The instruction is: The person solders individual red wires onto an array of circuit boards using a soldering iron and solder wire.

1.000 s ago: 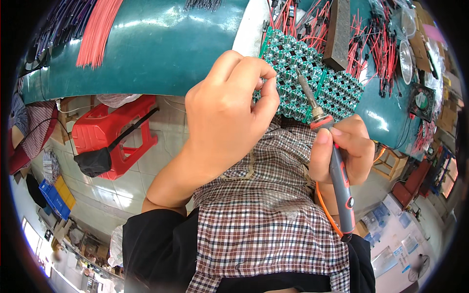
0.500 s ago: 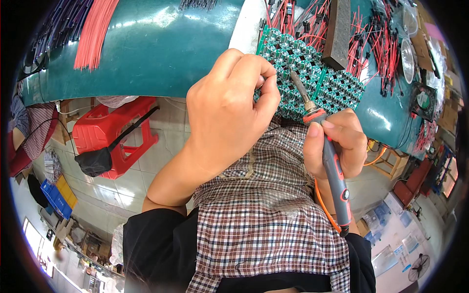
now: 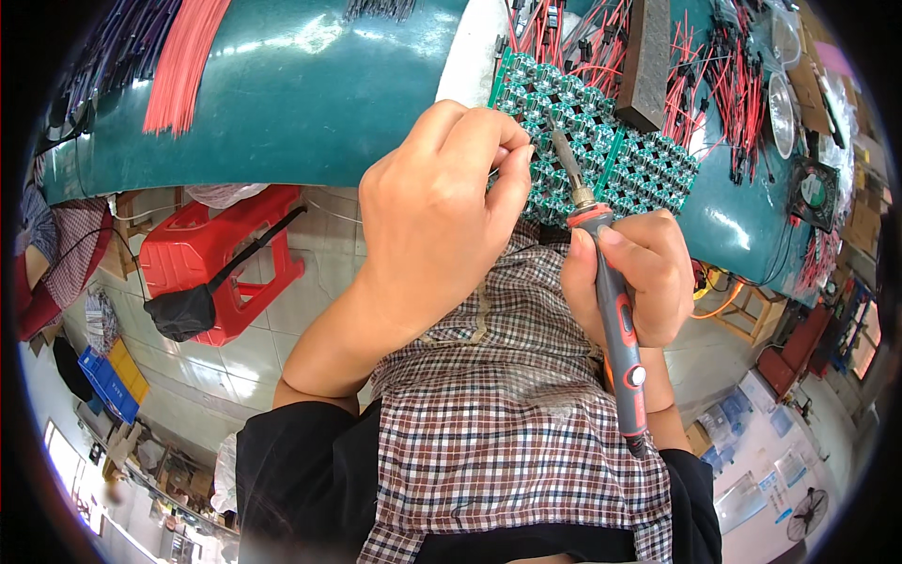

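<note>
My right hand (image 3: 644, 273) is wrapped round the grey and red handle of a soldering iron (image 3: 622, 338), whose metal tip points up and left over a panel of green circuit boards (image 3: 554, 89). Just left of that tip, my left hand (image 3: 437, 207) has its thumb and forefinger pinched together at the panel's left side. What the pinch holds, if anything, is too small or hidden to make out. Many small clear-topped parts cover the boards in rows. A second board section (image 3: 658, 169) adjoins on the right.
A dark rectangular bar (image 3: 645, 66) lies across the boards' far edge, beside red and black wires (image 3: 601, 42). A bundle of pink-red wires (image 3: 186, 70) rests on the green table (image 3: 282, 122). Right of the boards stands a small black fan (image 3: 814, 195). A red stool (image 3: 202, 254) is below left.
My right hand and the soldering iron have shifted a little left, and the iron stands more upright. My left hand stays nearly in place, its fingers slightly moved.
</note>
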The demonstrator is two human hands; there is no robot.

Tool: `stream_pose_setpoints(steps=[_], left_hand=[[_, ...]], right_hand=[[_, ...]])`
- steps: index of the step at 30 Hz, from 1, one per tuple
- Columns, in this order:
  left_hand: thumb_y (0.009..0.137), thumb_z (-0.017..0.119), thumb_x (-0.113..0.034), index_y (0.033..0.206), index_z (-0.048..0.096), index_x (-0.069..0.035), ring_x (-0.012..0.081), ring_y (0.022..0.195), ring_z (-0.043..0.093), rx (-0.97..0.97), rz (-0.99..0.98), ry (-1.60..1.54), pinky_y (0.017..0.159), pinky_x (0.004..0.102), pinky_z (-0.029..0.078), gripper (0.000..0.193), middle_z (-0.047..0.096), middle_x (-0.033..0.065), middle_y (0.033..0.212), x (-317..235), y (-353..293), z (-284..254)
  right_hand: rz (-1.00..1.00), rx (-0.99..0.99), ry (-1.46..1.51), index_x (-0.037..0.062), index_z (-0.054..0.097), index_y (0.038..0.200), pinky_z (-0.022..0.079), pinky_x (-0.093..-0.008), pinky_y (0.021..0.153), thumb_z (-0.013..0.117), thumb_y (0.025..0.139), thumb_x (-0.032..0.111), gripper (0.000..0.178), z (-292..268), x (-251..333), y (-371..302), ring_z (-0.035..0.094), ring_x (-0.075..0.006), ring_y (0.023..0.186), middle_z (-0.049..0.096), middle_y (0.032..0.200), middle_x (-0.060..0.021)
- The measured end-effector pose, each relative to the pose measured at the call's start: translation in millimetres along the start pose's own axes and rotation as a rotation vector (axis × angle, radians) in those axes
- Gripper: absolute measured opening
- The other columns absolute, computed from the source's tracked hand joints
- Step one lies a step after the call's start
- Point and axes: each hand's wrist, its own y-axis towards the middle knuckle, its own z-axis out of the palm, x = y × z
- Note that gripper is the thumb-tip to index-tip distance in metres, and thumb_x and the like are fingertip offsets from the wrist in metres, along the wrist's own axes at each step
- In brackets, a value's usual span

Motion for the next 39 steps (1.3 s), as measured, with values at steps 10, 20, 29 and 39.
stream_pose_setpoints(steps=[10, 20, 29, 39], left_hand=[[0.08, 0.078, -0.002, 0.088, 0.07, -0.006, 0.0066, 0.047, 0.044, -0.003, 0.009, 0.012, 0.045, 0.0247, 0.035, 0.012, 0.063, 0.0008, 0.078, 3.3, -5.2, -4.2], [0.08, 0.076, 0.0, 0.089, 0.069, -0.005, 0.0067, 0.047, 0.046, -0.051, 0.006, 0.002, 0.046, 0.0245, 0.037, 0.013, 0.062, 0.0019, 0.08, 4.3, -0.8, -9.1], [0.079, 0.076, -0.006, 0.084, 0.065, -0.01, 0.0198, 0.062, 0.066, -0.029, -0.02, 0.053, 0.051, 0.0328, 0.05, 0.012, 0.062, 0.0029, 0.081, 3.9, 3.8, -7.4], [0.08, 0.076, -0.001, 0.088, 0.07, -0.006, 0.0076, 0.048, 0.048, -0.069, 0.008, 0.023, 0.046, 0.0248, 0.038, 0.011, 0.061, 0.0018, 0.078, 5.6, 3.4, -4.6]], right_hand=[[0.105, -0.067, 0.122, 0.0046, 0.055, 0.092, 0.042, -0.0293, 0.047, 0.078, 0.076, -0.002, 0.029, -21.4, 7.9, 7.1, 0.054, -0.0177, 0.054, 0.057, 0.071, -0.0067], [0.069, -0.027, 0.174, 0.0052, 0.054, 0.09, 0.041, -0.03, 0.045, 0.078, 0.071, -0.003, 0.031, -5.2, 3.3, 9.6, 0.053, -0.0179, 0.049, 0.057, 0.066, -0.0062], [0.069, -0.063, 0.14, 0.0055, 0.055, 0.09, 0.043, -0.0305, 0.045, 0.08, 0.071, -0.002, 0.032, 4.9, -0.2, 9.1, 0.055, -0.0186, 0.051, 0.059, 0.068, -0.0069], [-0.027, 0.004, 0.035, 0.0044, 0.06, 0.089, 0.044, -0.0311, 0.047, 0.082, 0.07, -0.002, 0.03, 7.2, 9.8, 16.8, 0.056, -0.0207, 0.057, 0.058, 0.073, -0.0066]])
